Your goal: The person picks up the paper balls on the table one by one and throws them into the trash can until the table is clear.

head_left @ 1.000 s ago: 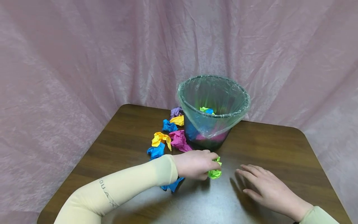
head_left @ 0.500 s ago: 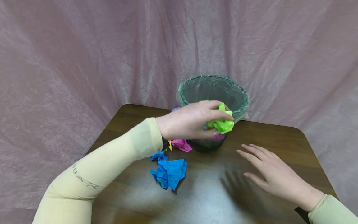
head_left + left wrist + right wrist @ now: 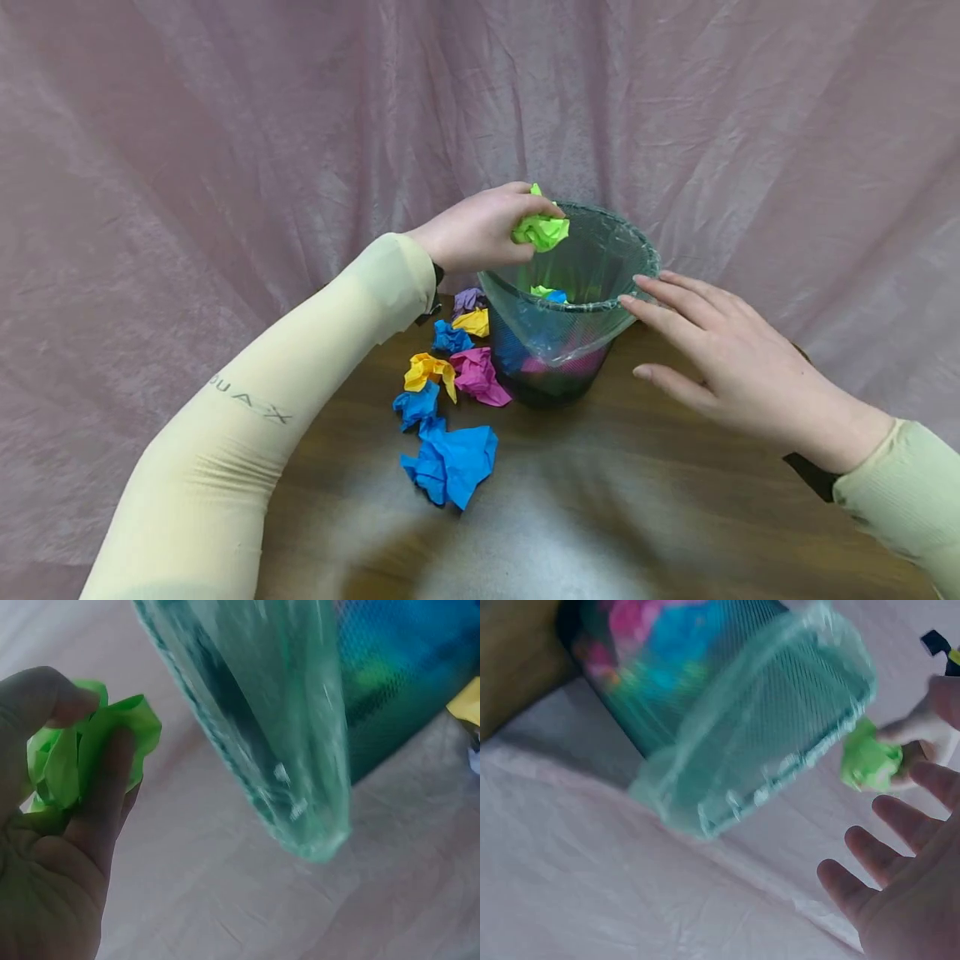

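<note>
My left hand (image 3: 480, 227) pinches a crumpled lime-green paper ball (image 3: 543, 233) over the left side of the bin's mouth. In the left wrist view the green paper ball (image 3: 90, 750) sits between thumb and fingers, apart from the bin's lined rim. The wastebasket (image 3: 555, 387) is dark mesh with a thin clear-green bag (image 3: 577, 333) folded over its rim. Crumpled green and blue paper (image 3: 551, 294) shows inside it. My right hand (image 3: 727, 358) is held with fingers extended, its fingertips right by the rim's right side. It holds nothing.
Left of the bin lie crumpled papers: a purple one (image 3: 468, 302), a yellow one (image 3: 472, 322), a magenta one (image 3: 480, 377) and several more, with a large blue one (image 3: 453, 462) nearest. A pink curtain (image 3: 450, 100) hangs behind the brown table (image 3: 360, 508).
My left hand has lifted the green paper ball off the table and carried it up to the bin's mouth. My right hand has risen from near the table towards the rim.
</note>
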`<action>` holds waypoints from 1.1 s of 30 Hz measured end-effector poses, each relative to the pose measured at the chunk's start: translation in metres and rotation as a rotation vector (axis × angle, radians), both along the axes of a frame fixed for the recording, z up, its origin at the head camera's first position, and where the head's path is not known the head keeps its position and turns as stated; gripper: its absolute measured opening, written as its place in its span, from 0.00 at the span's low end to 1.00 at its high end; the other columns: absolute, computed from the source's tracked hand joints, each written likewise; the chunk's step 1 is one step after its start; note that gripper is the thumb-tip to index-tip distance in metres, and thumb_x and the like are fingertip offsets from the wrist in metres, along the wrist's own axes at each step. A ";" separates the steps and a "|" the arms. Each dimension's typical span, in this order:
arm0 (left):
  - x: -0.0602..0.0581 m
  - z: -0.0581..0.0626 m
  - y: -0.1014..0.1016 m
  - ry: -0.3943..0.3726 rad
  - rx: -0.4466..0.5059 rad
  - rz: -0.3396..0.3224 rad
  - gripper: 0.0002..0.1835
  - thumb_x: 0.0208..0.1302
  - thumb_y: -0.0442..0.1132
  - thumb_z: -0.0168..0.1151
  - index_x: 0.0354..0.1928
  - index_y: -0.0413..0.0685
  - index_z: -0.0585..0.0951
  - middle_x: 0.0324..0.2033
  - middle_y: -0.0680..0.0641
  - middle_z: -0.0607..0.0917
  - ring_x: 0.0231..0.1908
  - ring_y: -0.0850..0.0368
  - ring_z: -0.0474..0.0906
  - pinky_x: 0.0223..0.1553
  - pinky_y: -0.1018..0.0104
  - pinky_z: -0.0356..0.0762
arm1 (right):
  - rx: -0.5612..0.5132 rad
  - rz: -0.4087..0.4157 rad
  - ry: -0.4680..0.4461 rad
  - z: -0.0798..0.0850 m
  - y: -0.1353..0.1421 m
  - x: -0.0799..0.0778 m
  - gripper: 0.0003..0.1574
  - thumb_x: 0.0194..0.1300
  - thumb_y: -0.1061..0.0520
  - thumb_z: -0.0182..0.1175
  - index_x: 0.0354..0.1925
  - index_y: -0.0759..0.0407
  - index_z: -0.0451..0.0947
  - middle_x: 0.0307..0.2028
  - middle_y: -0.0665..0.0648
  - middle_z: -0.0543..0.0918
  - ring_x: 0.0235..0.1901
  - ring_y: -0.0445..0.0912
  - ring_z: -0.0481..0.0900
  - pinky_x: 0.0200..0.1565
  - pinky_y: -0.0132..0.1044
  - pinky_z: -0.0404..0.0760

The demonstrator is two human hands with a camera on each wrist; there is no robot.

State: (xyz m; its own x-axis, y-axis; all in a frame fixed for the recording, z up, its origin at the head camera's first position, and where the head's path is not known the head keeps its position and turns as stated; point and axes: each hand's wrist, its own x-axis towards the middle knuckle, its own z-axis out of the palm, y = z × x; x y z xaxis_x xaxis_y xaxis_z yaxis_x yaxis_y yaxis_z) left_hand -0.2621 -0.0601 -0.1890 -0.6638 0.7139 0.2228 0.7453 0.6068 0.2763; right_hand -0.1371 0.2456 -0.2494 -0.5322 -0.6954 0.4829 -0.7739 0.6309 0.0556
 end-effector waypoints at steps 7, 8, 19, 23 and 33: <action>-0.019 -0.002 0.005 -0.036 -0.116 0.043 0.29 0.68 0.38 0.66 0.71 0.52 0.75 0.59 0.48 0.77 0.50 0.56 0.74 0.54 0.65 0.75 | 0.067 -0.109 -0.105 0.031 -0.018 -0.034 0.42 0.74 0.40 0.60 0.78 0.50 0.61 0.75 0.62 0.64 0.73 0.63 0.59 0.70 0.64 0.58; -0.020 -0.003 0.006 -0.036 -0.139 0.049 0.29 0.68 0.39 0.66 0.72 0.54 0.74 0.60 0.48 0.76 0.51 0.56 0.74 0.56 0.65 0.74 | 0.079 -0.126 -0.123 0.033 -0.020 -0.039 0.42 0.75 0.39 0.57 0.79 0.49 0.61 0.76 0.62 0.63 0.74 0.63 0.58 0.70 0.64 0.57; -0.018 -0.012 0.017 0.082 -0.288 0.074 0.36 0.71 0.53 0.63 0.78 0.73 0.63 0.79 0.48 0.57 0.78 0.51 0.47 0.76 0.43 0.36 | 0.120 -0.195 -0.190 0.033 -0.028 -0.051 0.41 0.78 0.34 0.48 0.80 0.49 0.57 0.77 0.63 0.59 0.75 0.65 0.53 0.69 0.69 0.54; -0.015 -0.009 0.013 0.126 -0.266 0.107 0.40 0.71 0.61 0.60 0.81 0.72 0.56 0.81 0.49 0.46 0.80 0.50 0.38 0.76 0.44 0.29 | 0.120 -0.193 -0.201 0.032 -0.027 -0.047 0.41 0.79 0.35 0.48 0.80 0.49 0.56 0.77 0.63 0.59 0.76 0.65 0.51 0.70 0.69 0.52; -0.014 -0.014 -0.003 0.116 -0.228 0.135 0.44 0.73 0.64 0.53 0.83 0.66 0.48 0.81 0.49 0.45 0.80 0.52 0.38 0.76 0.47 0.27 | 0.083 -0.141 -0.167 0.028 -0.030 -0.045 0.41 0.77 0.37 0.53 0.80 0.49 0.58 0.77 0.62 0.60 0.77 0.63 0.51 0.71 0.67 0.53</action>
State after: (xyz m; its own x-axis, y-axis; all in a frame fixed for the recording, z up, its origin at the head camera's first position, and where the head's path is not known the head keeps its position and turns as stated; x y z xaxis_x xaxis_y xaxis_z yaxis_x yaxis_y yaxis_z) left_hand -0.2759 -0.0634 -0.2027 -0.7357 0.6612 0.1471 0.6722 0.7393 0.0389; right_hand -0.1817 0.2152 -0.2213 -0.6943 -0.6425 0.3242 -0.6815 0.7318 -0.0091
